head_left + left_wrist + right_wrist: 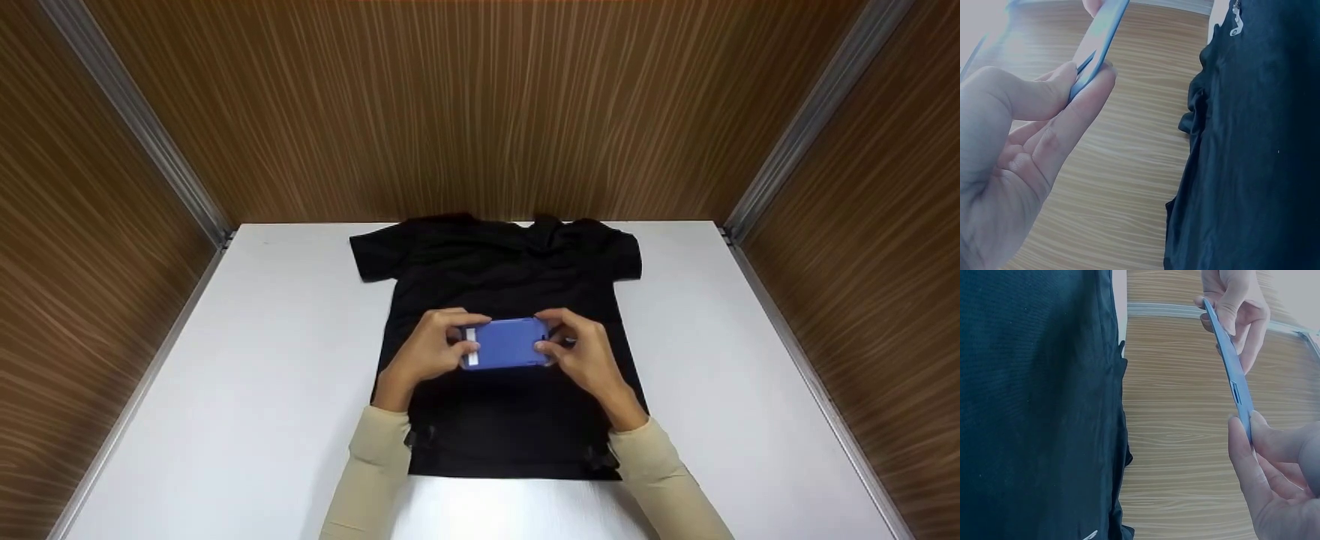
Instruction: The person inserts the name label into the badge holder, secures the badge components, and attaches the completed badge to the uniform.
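A flat blue card holder with a white strip at its left end is held level above a black T-shirt. My left hand pinches its left end, thumb on the near face and fingers along the upper edge. The other end is pinched by my right hand between thumb and forefinger. From the right wrist view, the card holder appears nearly edge-on, with a narrow slot near the right hand. In the left wrist view, the left hand's thumb and finger squeeze one end of it.
The T-shirt lies spread on a white table, sleeves toward the back. A small pale piece with a hole shows against the black cloth. Wood-grain panels with metal edging stand at the back and both sides.
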A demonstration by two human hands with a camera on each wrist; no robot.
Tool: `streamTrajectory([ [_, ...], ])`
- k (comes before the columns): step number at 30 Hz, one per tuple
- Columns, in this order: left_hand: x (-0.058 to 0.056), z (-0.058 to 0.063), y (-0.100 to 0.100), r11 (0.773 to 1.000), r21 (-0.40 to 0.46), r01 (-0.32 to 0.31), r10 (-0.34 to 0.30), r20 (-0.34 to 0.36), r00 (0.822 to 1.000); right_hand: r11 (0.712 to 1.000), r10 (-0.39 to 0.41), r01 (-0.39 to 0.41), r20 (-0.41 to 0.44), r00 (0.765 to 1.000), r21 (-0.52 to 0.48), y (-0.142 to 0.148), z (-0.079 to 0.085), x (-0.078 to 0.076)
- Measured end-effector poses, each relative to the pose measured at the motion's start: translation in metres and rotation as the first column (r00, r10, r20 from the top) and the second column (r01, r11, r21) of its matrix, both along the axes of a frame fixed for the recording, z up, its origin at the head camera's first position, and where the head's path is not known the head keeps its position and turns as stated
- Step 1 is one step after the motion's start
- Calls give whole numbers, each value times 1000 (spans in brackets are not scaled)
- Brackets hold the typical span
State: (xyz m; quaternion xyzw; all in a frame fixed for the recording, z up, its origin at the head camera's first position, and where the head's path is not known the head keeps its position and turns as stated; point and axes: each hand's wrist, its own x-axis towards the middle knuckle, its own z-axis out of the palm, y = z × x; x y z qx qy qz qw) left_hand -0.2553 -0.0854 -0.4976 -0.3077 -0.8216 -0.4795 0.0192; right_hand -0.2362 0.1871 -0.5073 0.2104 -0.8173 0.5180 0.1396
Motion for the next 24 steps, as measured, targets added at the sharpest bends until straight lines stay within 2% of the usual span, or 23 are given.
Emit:
streamTrajectory([
  [24,0,-2,3,999,17,33,-34,46,998,999,-30,29,20,999,32,-3,1,2],
])
